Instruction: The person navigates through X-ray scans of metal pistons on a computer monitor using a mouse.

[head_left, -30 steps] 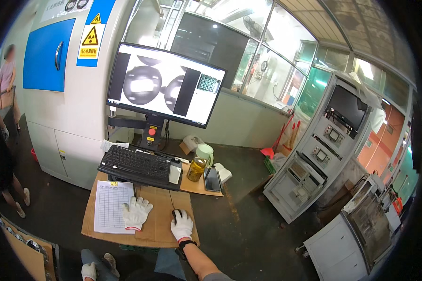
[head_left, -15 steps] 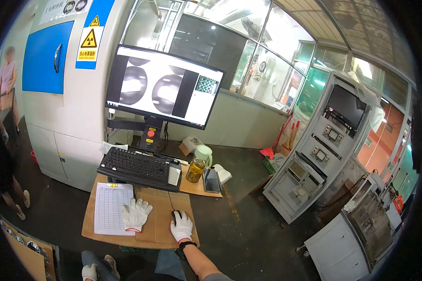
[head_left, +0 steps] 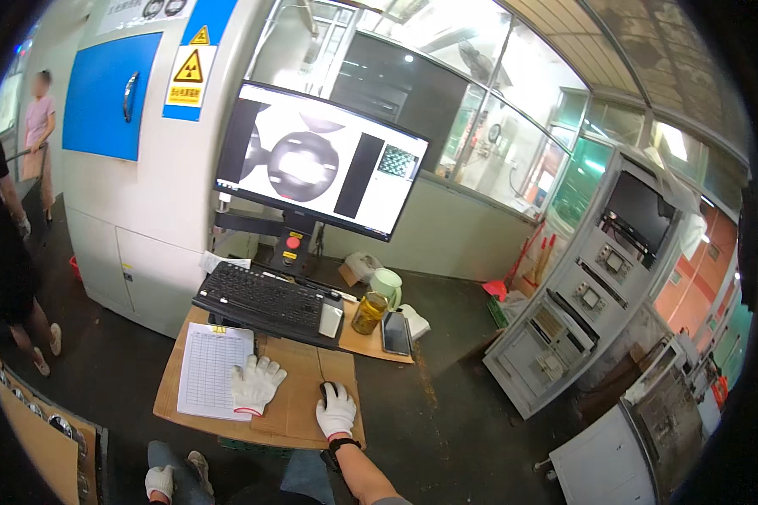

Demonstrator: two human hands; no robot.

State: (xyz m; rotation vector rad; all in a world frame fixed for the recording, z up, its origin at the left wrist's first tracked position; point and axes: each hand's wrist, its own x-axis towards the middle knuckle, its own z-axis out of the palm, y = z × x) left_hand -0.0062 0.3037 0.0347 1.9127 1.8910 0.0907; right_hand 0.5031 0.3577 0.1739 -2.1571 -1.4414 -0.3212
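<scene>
My right hand (head_left: 336, 415), in a white knit glove with a black band at the wrist, is wrapped over a black computer mouse (head_left: 328, 390) on the cardboard-topped desk (head_left: 299, 408). My left hand (head_left: 159, 482), also gloved, rests curled on my leg at the bottom left, with nothing seen in it. A loose white glove (head_left: 258, 385) lies partly over a printed table sheet (head_left: 214, 370) on a clipboard. Beyond them a black keyboard (head_left: 257, 296) sits on a raised tray. A tilted monitor (head_left: 318, 160) displays grey images of round shapes.
Right of the keyboard stand a jar of yellowish liquid (head_left: 369, 313), a pale green mug (head_left: 387, 284) and a phone (head_left: 396, 332). A large cabinet (head_left: 156, 194) with a blue door is at left. Two people stand beyond it. A grey equipment rack (head_left: 564, 311) stands right.
The round shapes on the monitor have shifted, and one now sits nearer the middle. The whole view has swung slightly left. My right hand stays on the mouse.
</scene>
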